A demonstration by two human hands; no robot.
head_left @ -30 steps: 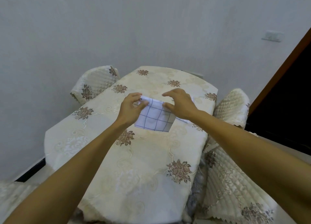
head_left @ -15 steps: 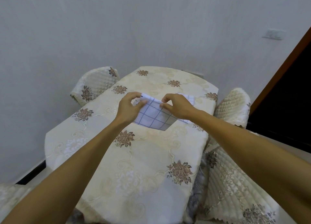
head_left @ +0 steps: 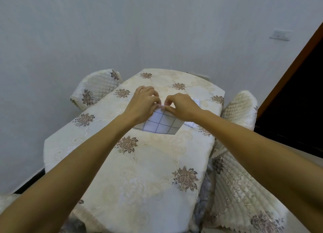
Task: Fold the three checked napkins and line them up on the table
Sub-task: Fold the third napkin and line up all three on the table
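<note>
Now folding a napkin (head_left: 160,126) on the worktop (head_left: 148,171).
Fingers (head_left: 154,99) of left hand (head_left: 141,106) and right hand (head_left: 183,106) pinch its 12 o'clock edge; align corners squarely before creasing.

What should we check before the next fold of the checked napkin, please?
1. Left hand has a pinch grip on the top edge of the checked napkin: ok.
2. Right hand pinches the same edge: ok.
3. Corners meet evenly: cannot tell, fingers hide them.
4. Bare tablecloth in front to lay it on: ok.
5. Second napkin behind the right hand is folded: cannot tell, mostly hidden.
6. Third napkin accounted for: cannot tell, not in view.
</note>
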